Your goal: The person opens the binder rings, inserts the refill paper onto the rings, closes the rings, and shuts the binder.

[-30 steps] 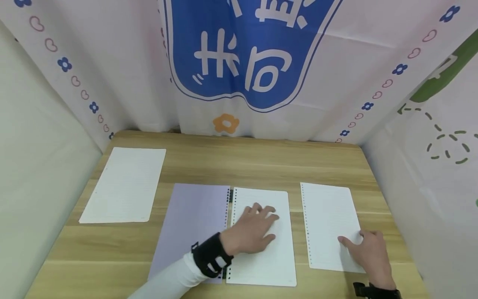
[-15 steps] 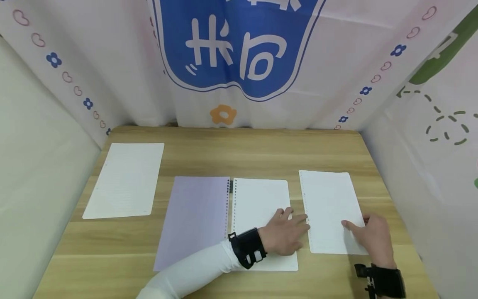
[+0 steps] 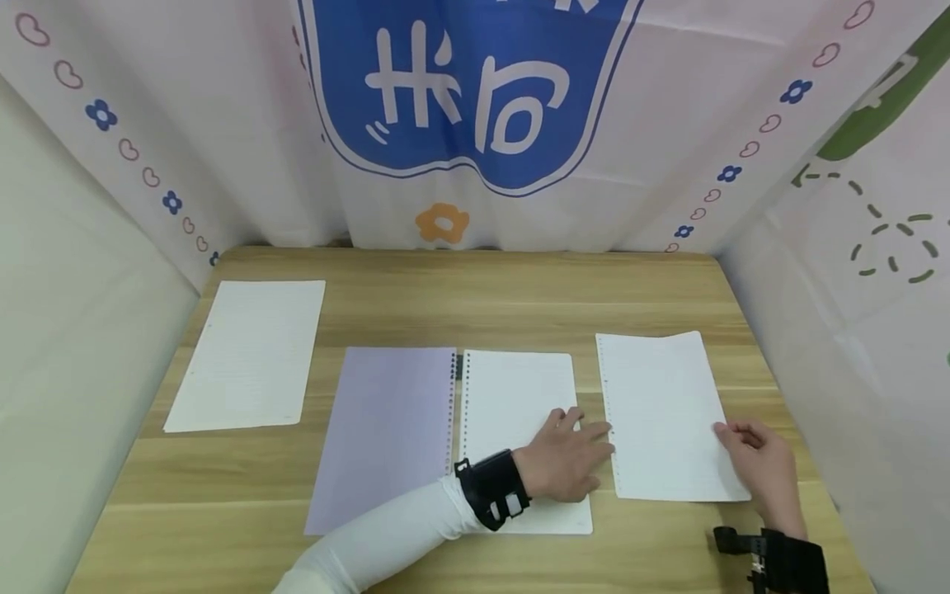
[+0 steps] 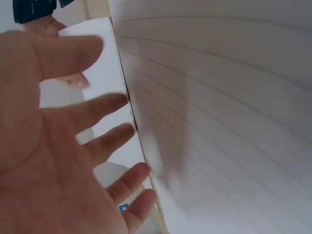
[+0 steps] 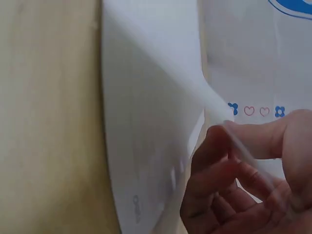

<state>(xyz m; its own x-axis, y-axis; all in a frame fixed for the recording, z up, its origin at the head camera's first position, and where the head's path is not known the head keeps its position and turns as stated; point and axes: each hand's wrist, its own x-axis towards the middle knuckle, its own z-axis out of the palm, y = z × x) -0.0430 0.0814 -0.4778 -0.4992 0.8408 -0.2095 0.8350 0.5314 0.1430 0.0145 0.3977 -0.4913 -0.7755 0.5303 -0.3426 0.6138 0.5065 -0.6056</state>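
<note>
Loose-leaf sheet (image 3: 656,421): between the hands, its outer edge pinched by the right hand (image 3: 764,474). Left hand (image 3: 564,458): fingers spread, across the open notebook (image 3: 505,404). Judged risk: creasing, should the pinch pull unevenly.

Room btwn L sheet (image 3: 245,355) & ntbk (image 3: 393,429); sleeve (image 3: 386,535) blocks front.

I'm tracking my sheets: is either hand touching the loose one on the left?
No, the left loose sheet lies apart; the left hand is over the notebook and the right hand pinches the paper at right.
</note>
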